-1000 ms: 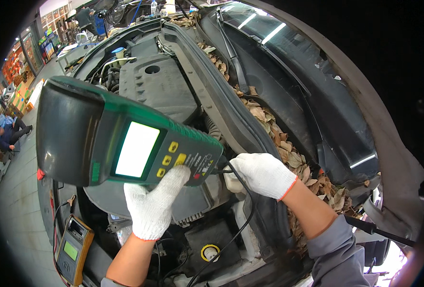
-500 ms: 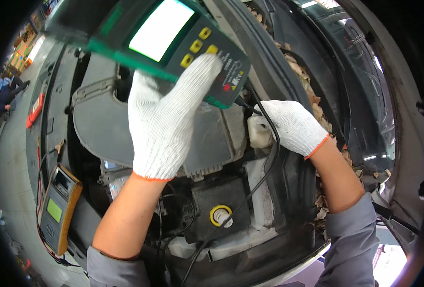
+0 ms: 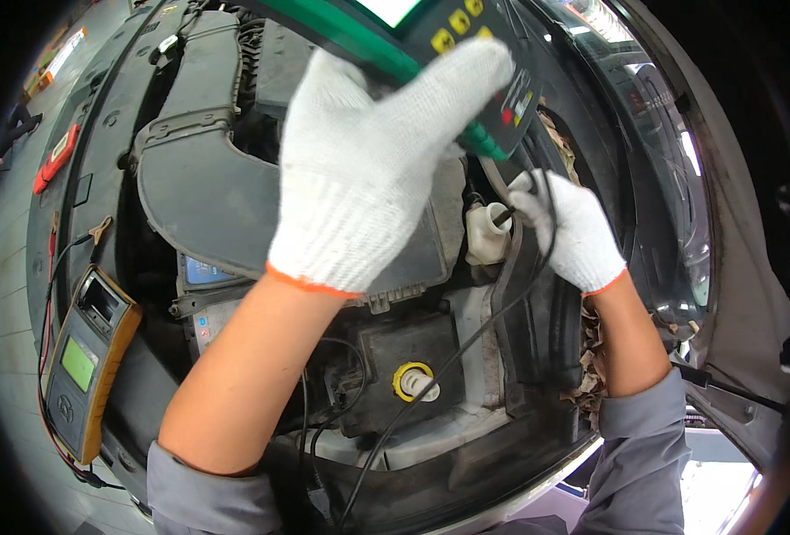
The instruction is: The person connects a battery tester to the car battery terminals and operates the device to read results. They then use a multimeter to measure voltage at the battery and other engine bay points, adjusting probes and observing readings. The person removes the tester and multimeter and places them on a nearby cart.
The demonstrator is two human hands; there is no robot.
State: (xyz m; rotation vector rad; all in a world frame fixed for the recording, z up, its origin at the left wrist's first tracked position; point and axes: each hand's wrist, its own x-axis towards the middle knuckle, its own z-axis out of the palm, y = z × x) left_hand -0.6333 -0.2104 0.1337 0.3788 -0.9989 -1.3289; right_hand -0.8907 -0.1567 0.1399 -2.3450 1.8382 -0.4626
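My left hand (image 3: 359,165), in a white knit glove with an orange cuff, grips a green and black handheld tester (image 3: 524,67). Its thumb lies over the face by the yellow buttons; the lit screen is partly cut off at the top edge. To the right, my gloved right hand (image 3: 578,227) is closed on a thin dark probe (image 3: 504,217), whose end sits at the open mouth of a whitish fluid reservoir (image 3: 484,239). A black cable (image 3: 475,339) loops past the right hand and runs down toward the near edge. How deep the probe reaches is hidden.
A yellow and grey battery tester (image 3: 87,366) with clipped leads rests on the left edge of the engine bay. Beyond it lies a red device (image 3: 57,159). A yellow-ringed filler neck (image 3: 415,382) stands near the front. Dry leaves line the right-hand channel.
The tester and my left hand have moved right and up, partly out of view. My right hand has shifted right, uncovering the reservoir's mouth and the probe.
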